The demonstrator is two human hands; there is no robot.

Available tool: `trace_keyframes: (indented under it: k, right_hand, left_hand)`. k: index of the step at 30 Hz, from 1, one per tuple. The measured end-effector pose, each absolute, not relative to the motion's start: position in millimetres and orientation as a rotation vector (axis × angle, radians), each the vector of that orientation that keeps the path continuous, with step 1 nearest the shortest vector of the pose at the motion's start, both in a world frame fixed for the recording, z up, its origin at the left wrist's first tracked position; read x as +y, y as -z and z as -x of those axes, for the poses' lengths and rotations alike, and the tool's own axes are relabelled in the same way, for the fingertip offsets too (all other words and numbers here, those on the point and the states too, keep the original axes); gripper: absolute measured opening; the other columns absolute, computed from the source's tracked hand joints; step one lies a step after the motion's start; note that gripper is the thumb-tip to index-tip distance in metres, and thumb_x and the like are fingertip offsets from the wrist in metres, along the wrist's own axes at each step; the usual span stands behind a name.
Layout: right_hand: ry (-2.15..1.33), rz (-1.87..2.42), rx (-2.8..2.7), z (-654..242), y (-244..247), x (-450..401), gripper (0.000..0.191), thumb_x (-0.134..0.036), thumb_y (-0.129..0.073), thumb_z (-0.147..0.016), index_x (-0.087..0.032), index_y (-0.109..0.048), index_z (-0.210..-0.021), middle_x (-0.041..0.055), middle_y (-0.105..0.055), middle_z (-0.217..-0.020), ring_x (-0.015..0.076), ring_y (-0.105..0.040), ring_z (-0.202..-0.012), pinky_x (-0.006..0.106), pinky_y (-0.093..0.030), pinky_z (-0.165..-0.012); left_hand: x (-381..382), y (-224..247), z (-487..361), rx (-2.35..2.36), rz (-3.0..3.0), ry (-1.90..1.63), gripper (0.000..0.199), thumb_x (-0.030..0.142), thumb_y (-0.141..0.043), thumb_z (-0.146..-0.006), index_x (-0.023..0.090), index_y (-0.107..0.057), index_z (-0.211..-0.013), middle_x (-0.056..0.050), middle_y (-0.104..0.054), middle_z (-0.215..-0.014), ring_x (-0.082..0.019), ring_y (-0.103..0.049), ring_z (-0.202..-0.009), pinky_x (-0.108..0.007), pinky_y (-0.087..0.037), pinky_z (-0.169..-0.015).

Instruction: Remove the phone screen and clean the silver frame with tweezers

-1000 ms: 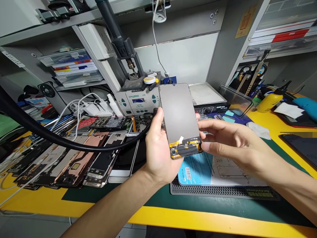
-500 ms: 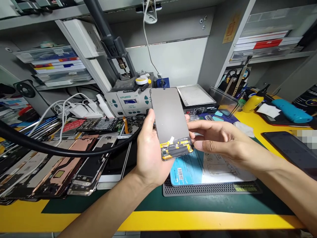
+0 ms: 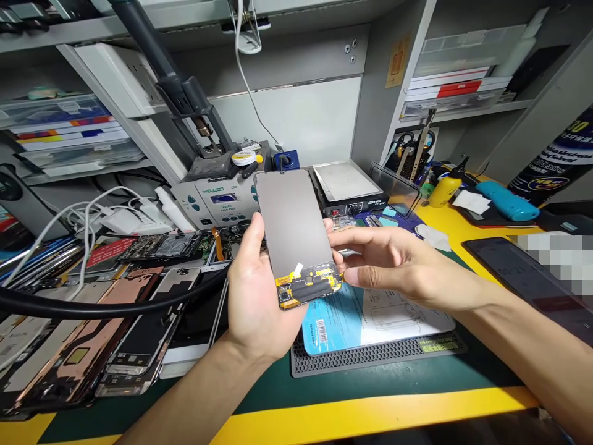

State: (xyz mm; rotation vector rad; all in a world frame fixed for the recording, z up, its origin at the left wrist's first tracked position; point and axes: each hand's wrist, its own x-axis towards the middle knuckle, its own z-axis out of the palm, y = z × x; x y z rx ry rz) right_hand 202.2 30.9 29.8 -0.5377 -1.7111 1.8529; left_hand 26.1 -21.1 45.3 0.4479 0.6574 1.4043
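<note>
A phone screen (image 3: 296, 222) is held up above the desk, its grey back facing me. Yellow flex cable and black circuitry (image 3: 309, 283) run along its lower end, with a small white tab just above. My left hand (image 3: 254, 290) is closed around the screen from the left and below, thumb on the left edge, the other fingers mostly hidden behind. At the lower right edge, my right hand (image 3: 389, 259) has its thumb tip against the corner beside the flex cable, its fingers curled partly behind the screen. Below lies a blue-and-white package (image 3: 340, 318) on a grey perforated mat (image 3: 370, 358).
Several dismantled phones (image 3: 139, 327) lie at left, crossed by a thick black hose (image 3: 115, 307). Behind stand a soldering station (image 3: 217, 201) and a flat heating plate (image 3: 347, 179). A dark phone (image 3: 519, 278), yellow bottle (image 3: 447, 185) and blue tool (image 3: 507, 201) are at right.
My view has turned to the right, so the desk and shelves sit further left in the picture. Both hands keep nearly the same hold on the phone screen.
</note>
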Motion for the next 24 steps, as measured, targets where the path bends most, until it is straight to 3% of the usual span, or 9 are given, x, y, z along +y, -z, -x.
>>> trace_keyframes:
  k: [7,12,19,24]
  right_hand:
    - [-1.891,0.527,-1.706,-202.6,-32.3,31.5,0.037,-0.009,-0.065,-0.092,-0.022,-0.071,-0.127,0.0031,-0.059,-0.104,0.0138,-0.053,-0.093,0.027,-0.044,-0.084]
    - [-1.863,0.531,-1.726,-202.9,-32.8,31.2,0.035,-0.009,-0.064,-0.091,-0.021,-0.072,-0.124,0.0021,-0.058,-0.097,0.0138,-0.053,-0.089,0.027,-0.043,-0.081]
    - [-1.845,0.505,-1.747,-204.1,-34.2,30.5,0.033,-0.010,-0.063,-0.092,-0.022,-0.072,-0.121,0.0030,-0.058,-0.099,0.0155,-0.054,-0.092,0.031,-0.045,-0.084]
    - [-1.795,0.509,-1.758,-203.1,-34.4,29.2,0.034,-0.010,-0.065,-0.089,-0.021,-0.073,-0.120,0.0033,-0.057,-0.097,0.0165,-0.053,-0.090,0.036,-0.047,-0.088]
  left_hand:
    - [-22.0,-46.6,-26.1,0.737,-0.467,-1.404,0.061,0.054,-0.031,-0.103,0.011,-0.074,-0.112,-0.013,-0.078,-0.096,-0.026,-0.076,-0.074,-0.038,-0.065,-0.066]
    - [-21.0,-45.8,-24.7,0.750,-0.511,-1.411,0.061,0.051,-0.028,-0.104,0.012,-0.074,-0.113,-0.012,-0.078,-0.097,-0.025,-0.077,-0.080,-0.037,-0.065,-0.070]
    - [-22.4,-46.1,-24.9,0.753,-0.567,-1.391,0.061,0.054,-0.029,-0.103,0.012,-0.071,-0.118,-0.014,-0.078,-0.101,-0.029,-0.076,-0.082,-0.045,-0.065,-0.074]
    - [-23.9,-46.2,-23.6,0.696,-0.613,-1.369,0.062,0.054,-0.026,-0.104,0.014,-0.073,-0.115,-0.013,-0.077,-0.105,-0.027,-0.075,-0.081,-0.040,-0.065,-0.072]
